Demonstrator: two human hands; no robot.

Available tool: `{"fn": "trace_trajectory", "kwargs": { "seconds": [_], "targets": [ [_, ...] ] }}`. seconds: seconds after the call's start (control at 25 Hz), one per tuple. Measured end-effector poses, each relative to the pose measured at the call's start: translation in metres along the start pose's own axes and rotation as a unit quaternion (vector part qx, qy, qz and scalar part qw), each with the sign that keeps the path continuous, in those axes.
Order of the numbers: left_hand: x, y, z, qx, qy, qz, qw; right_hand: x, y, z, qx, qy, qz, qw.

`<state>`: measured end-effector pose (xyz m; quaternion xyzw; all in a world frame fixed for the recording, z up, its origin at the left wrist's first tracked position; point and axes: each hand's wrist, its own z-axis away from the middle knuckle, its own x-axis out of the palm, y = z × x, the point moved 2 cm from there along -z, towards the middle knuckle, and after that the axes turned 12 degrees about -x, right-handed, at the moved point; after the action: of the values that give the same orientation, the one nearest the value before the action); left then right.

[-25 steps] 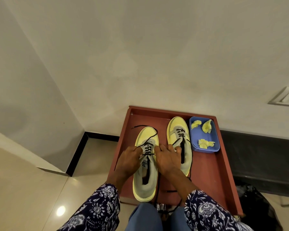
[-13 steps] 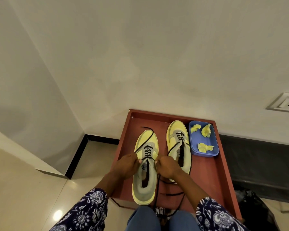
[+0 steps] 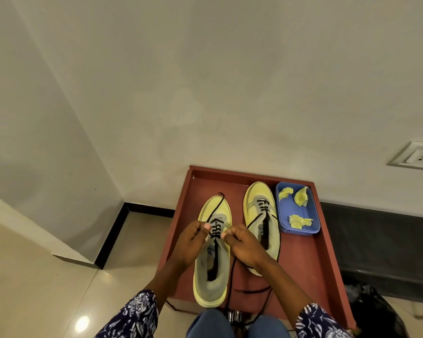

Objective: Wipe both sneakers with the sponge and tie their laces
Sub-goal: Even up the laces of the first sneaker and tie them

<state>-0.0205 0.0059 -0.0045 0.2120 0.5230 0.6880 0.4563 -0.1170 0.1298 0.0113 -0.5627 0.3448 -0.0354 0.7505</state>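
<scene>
We're mid-tying on the left sneaker (image 3: pixel 211 252), which sits in the red tray (image 3: pixel 310 264) beside the right sneaker (image 3: pixel 261 215). Left hand (image 3: pixel 188 245) and right hand (image 3: pixel 244 247) each have a closed grip, pinching the black lace (image 3: pixel 215 230) at the top eyelets; no knot yet. Right sneaker's lace hangs loose, so that's left too. Wiping: can't tell if done. Yellow sponge bits (image 3: pixel 299 220) lie in the blue dish (image 3: pixel 285 223). Sneakers look pale yellow w/ grey lining.

The right hand (image 3: pixel 246 247) covers the heel of the right sneaker (image 3: pixel 261 215). Both sleeves (image 3: pixel 132 318) and the knees (image 3: pixel 213 325) are cut off by the bottom edge. The tongue label (image 3: pixel 211 250) is illegible.
</scene>
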Motion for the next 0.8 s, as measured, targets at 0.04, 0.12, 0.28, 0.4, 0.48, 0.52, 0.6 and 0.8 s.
{"fn": "trace_trajectory", "kwargs": {
  "seconds": [0.04,0.12,0.28,0.4,0.48,0.52,0.6,0.8],
  "targets": [
    [0.002,0.001,0.0,-0.019,-0.007,0.04,0.999,-0.001,-0.003,0.0,-0.002,0.014,-0.025,1.0],
    [0.007,0.006,0.001,-0.036,-0.014,0.097,0.995,-0.001,-0.007,-0.001,0.006,0.039,-0.089,0.995],
    [0.013,0.006,-0.004,-0.046,0.005,0.155,0.987,0.002,-0.01,-0.003,0.021,0.058,-0.161,0.985],
    [0.017,0.003,-0.009,-0.054,0.009,0.162,0.985,0.004,-0.01,-0.006,0.019,0.067,-0.18,0.981],
    [0.02,0.001,-0.012,-0.056,0.008,0.166,0.985,0.008,-0.009,-0.009,0.018,0.07,-0.199,0.977],
    [0.021,0.0,-0.014,-0.055,0.009,0.163,0.985,0.011,-0.007,-0.01,0.019,0.072,-0.208,0.975],
    [0.022,-0.001,-0.017,-0.052,0.017,0.153,0.987,0.015,-0.003,-0.011,0.019,0.077,-0.212,0.974],
    [0.022,-0.007,-0.021,-0.061,0.049,0.153,0.985,0.02,-0.003,-0.013,0.01,0.098,-0.192,0.976]
  ]
}}
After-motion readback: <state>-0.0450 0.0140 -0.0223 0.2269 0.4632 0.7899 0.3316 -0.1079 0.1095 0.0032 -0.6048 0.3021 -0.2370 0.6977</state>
